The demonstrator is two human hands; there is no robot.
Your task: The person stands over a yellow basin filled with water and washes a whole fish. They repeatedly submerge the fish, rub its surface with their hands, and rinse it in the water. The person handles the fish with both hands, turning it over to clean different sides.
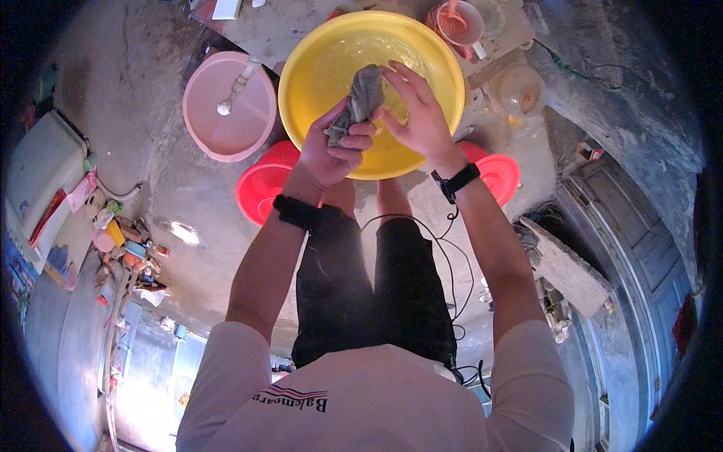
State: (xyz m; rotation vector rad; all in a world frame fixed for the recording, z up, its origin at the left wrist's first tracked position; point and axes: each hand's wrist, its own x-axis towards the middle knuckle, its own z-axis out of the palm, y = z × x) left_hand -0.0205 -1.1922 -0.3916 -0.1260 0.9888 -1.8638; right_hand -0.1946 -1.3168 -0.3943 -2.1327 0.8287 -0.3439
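Observation:
Bunched in my left hand (340, 141) is a wet-looking grey cloth (366, 90), held above a big yellow plastic basin (294, 113). My right hand (415, 107) is just right of the cloth, its fingers spread and slightly bent, holding nothing. Its fingertips come close to the cloth; whether they touch it is hard to tell. Water with some foam or glare shows in the basin. Both wrists wear black bands, and part of the cloth is hidden by my left fingers.
A pink basin (195, 107) under a pipe or tap (239, 85) stands at the left. Red basins (254, 189) (500, 175) flank my legs. A pink container (471, 22) holds an orange strainer at upper right. A black cable (446, 243) hangs beside my right knee.

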